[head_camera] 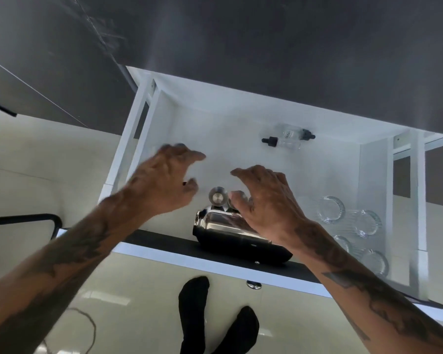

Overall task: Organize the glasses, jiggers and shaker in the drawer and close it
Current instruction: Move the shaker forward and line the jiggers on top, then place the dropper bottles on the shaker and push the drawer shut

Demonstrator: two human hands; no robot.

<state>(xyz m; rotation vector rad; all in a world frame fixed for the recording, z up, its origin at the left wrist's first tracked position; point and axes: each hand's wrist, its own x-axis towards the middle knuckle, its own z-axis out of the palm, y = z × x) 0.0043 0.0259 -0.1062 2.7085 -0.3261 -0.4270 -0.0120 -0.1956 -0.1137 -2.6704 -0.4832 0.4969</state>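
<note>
A white drawer (164, 118) stands pulled out below a dark countertop. A shiny steel shaker (220, 226) lies on its side at the drawer's front. Two steel jiggers (218, 197) stand just behind it. Several clear ribbed glasses (330, 209) are grouped at the front right corner. My right hand (264, 200) hovers over the shaker and the right jigger, fingers spread, thumb near the jigger; whether it touches is unclear. My left hand (164, 180) is blurred, above the drawer's left part, fingers apart and holding nothing.
Two small dropper bottles (288, 137) with black caps lie at the drawer's back. The drawer's dark front panel (164, 241) has a round knob (253, 284). My feet in black socks (195, 310) stand on a cream tiled floor. A black metal frame (36, 218) is at left.
</note>
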